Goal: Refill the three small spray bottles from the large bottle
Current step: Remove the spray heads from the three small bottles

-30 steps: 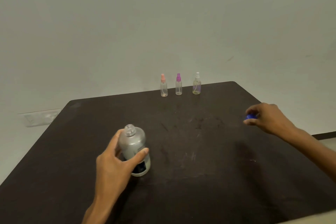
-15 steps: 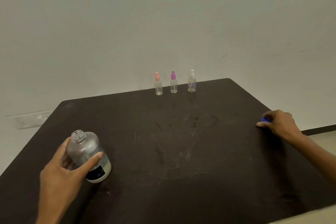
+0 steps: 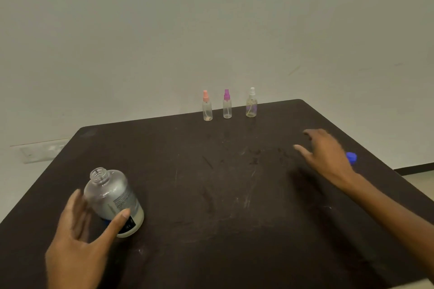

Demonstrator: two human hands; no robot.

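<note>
Dark scuffed tabletop (image 3: 211, 195) against a plain wall: left hand (image 3: 79, 241) spread open around, thumb touching, the uncapped clear large bottle (image 3: 114, 202); right hand (image 3: 328, 155) open, empty, beside a blue cap (image 3: 351, 157); pink-topped (image 3: 207, 107), purple-topped (image 3: 227, 104) and white-topped (image 3: 251, 103) small spray bottles upright at the far edge.

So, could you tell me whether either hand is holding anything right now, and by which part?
Nothing is held. The left hand is open beside the uncapped large clear bottle; the right hand is open, off the blue cap.
</note>
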